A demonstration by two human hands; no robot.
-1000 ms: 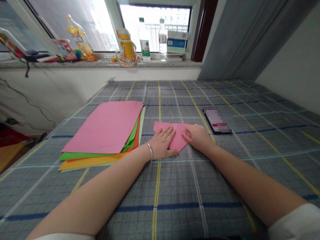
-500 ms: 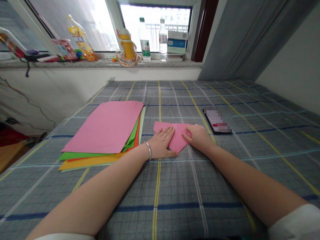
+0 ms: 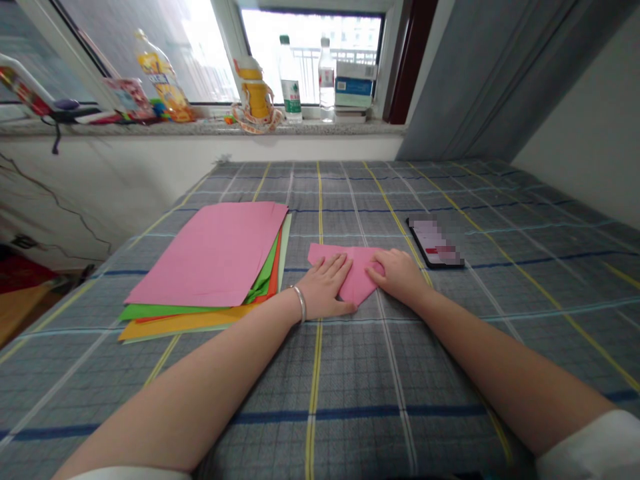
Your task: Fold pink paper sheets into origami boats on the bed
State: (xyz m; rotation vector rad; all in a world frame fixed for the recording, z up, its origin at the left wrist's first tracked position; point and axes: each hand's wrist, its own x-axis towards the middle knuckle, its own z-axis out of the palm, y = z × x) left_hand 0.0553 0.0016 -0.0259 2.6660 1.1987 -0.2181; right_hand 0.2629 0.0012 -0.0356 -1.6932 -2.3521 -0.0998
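Setting: a bed (image 3: 450, 373) is covered by a grey plaid sheet lined in yellow and navy. Beyond its far end, a window (image 3: 310, 53) with a stone sill (image 3: 200, 128) is seen, and a grey curtain (image 3: 475, 80) hangs to the right. Ranged along the sill are a yellow drink bottle (image 3: 163, 80), a yellow plastic container (image 3: 255, 93), a green-labelled water bottle (image 3: 290, 80), a smaller clear bottle (image 3: 327, 79) and a blue-and-white box (image 3: 355, 80). Their labels are too small to be read, and no brand can be made out.

On the bed, a stack of coloured paper (image 3: 205, 253) is laid left of the hands, pink on top, with green, orange and yellow sheets showing beneath. A smartphone (image 3: 435, 243) lies to the right, its screen pixelated and unreadable.

Against the frames just before, little is altered: no new fold is seen, and both hands remain on the same sheet. A folded pink paper (image 3: 356, 283) is held flat on the bed, just right of the stack, its point toward the person. The left hand (image 3: 323, 287), a silver bangle (image 3: 300, 303) at its wrist, is pressed flat, fingers close together and extended, thumb set apart. The right hand (image 3: 395, 275) is laid on the other side, fingers together and slightly curled. Nothing is pinched by either.
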